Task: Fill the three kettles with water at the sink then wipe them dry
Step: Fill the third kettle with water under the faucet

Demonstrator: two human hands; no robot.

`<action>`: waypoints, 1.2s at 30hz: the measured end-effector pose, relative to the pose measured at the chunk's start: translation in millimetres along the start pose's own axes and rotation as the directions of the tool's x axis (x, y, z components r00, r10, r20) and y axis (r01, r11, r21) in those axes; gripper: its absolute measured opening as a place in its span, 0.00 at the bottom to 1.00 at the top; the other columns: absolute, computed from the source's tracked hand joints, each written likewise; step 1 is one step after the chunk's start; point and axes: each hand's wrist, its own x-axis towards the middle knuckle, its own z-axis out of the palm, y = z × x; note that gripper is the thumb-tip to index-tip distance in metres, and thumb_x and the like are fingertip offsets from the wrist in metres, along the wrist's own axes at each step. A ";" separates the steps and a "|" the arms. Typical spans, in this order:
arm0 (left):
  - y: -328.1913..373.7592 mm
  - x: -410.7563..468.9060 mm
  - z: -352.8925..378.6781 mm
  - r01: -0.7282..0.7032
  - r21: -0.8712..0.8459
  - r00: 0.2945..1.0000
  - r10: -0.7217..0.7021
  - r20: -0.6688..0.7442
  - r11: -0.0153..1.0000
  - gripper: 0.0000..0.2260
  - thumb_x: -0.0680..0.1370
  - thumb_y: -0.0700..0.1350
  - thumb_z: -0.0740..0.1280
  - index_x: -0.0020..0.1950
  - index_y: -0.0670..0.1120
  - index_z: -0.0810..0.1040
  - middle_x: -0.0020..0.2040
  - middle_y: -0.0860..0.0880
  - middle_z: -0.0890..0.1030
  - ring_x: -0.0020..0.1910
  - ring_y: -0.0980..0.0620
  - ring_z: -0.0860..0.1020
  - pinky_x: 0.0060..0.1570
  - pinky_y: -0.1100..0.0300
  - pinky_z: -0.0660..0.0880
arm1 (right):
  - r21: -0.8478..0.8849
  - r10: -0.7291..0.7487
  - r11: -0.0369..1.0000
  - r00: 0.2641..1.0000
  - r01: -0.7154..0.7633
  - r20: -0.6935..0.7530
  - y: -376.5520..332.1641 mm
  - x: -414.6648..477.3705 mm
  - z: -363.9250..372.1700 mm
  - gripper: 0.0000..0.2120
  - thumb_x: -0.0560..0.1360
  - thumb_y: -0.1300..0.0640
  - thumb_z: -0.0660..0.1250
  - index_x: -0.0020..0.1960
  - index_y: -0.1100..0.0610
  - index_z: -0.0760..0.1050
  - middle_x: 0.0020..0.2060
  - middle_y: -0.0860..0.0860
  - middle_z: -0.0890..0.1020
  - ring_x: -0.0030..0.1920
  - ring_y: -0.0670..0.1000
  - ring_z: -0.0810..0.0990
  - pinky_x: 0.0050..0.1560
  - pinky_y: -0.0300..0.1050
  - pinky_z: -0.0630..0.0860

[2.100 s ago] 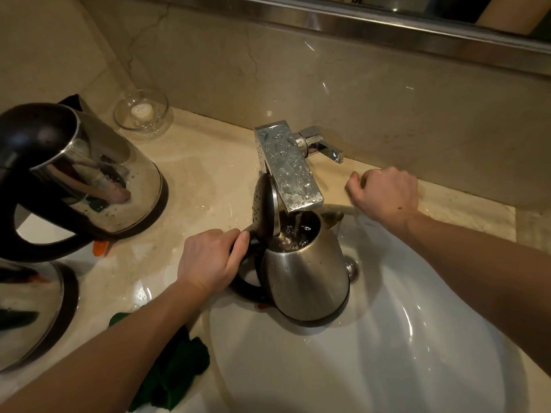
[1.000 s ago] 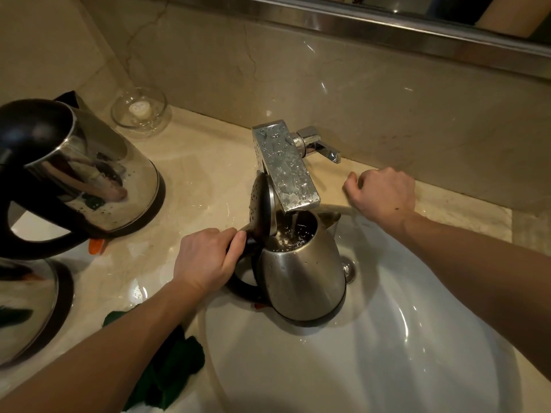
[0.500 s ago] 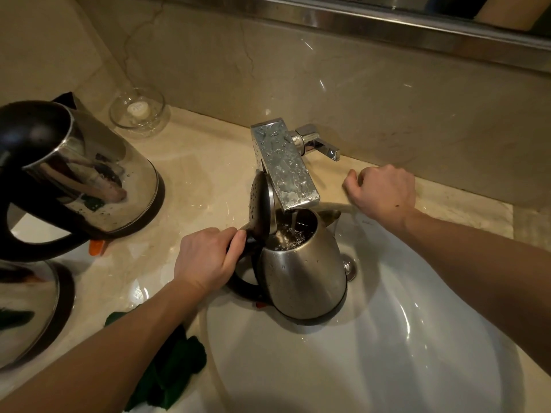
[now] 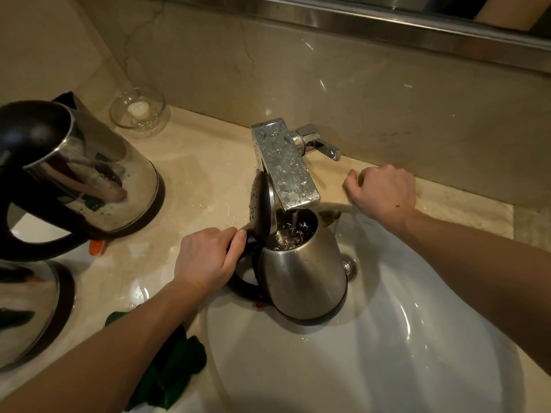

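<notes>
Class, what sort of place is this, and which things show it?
Probably a bathroom, perhaps a hotel's: a white basin set in a marble counter, a chrome tap, and a mirror's frame above.

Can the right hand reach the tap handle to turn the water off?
Probably yes. The right hand rests on the counter just in front of the tap handle, with nothing between them; the kettle sits further left under the spout.

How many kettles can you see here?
3. One kettle stands in the sink under the faucet, the left hand gripping its handle; a second kettle sits on the counter at left; a third kettle, partly cut off, is at the lower-left edge.
</notes>
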 end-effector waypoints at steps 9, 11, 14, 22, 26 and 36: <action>0.4 -0.1 0.7 0.008 0.007 1.000 -0.008 0.012 1.000 0.26 0.79 0.58 0.43 0.35 0.48 0.75 0.26 0.50 0.72 0.27 0.50 0.70 0.34 0.49 0.73 | -0.011 0.007 1.000 1.000 -0.007 -0.005 -0.4 -0.5 -0.2 0.27 0.79 0.44 0.50 0.35 0.57 0.79 0.25 0.54 0.71 0.29 0.56 0.71 0.35 0.43 0.66; 0.2 0.1 0.9 0.009 0.001 1.000 -0.009 0.017 1.000 0.27 0.79 0.58 0.43 0.36 0.48 0.75 0.27 0.50 0.72 0.27 0.50 0.71 0.34 0.49 0.73 | -0.012 0.008 1.000 1.000 -0.008 0.001 -0.2 -0.8 -0.9 0.28 0.79 0.44 0.50 0.34 0.57 0.79 0.24 0.53 0.70 0.27 0.54 0.68 0.34 0.43 0.65; 0.5 -0.2 0.3 0.007 0.000 1.000 -0.007 0.010 1.000 0.26 0.79 0.58 0.43 0.36 0.48 0.75 0.26 0.50 0.72 0.27 0.49 0.70 0.34 0.49 0.73 | -0.015 0.010 1.000 1.000 -0.010 0.012 -0.7 -1.3 -1.4 0.28 0.79 0.44 0.49 0.34 0.58 0.79 0.24 0.53 0.70 0.26 0.53 0.67 0.34 0.43 0.64; -1.6 -0.4 1.8 0.009 0.008 1.000 -0.010 0.018 1.000 0.27 0.79 0.58 0.43 0.36 0.48 0.76 0.27 0.50 0.72 0.28 0.50 0.71 0.34 0.48 0.73 | -0.034 0.010 0.999 1.000 -0.010 0.010 -0.7 -0.3 -1.0 0.28 0.79 0.44 0.49 0.36 0.57 0.80 0.24 0.53 0.69 0.29 0.57 0.71 0.34 0.43 0.65; -2.4 -0.5 3.3 0.012 0.009 1.000 -0.012 0.020 1.000 0.27 0.79 0.58 0.43 0.36 0.48 0.76 0.27 0.50 0.72 0.28 0.50 0.71 0.34 0.48 0.73 | -0.030 0.005 1.000 1.000 -0.005 0.003 -0.1 -0.4 0.3 0.28 0.79 0.44 0.49 0.34 0.57 0.79 0.24 0.53 0.71 0.26 0.55 0.69 0.33 0.43 0.65; -2.5 -0.3 3.6 0.005 0.002 1.000 -0.005 0.001 1.000 0.25 0.79 0.58 0.44 0.35 0.49 0.74 0.26 0.50 0.71 0.27 0.50 0.70 0.32 0.50 0.73 | -0.025 0.000 1.000 1.000 0.000 -0.003 0.6 0.5 2.4 0.28 0.79 0.43 0.49 0.34 0.57 0.78 0.26 0.54 0.72 0.30 0.57 0.73 0.35 0.44 0.68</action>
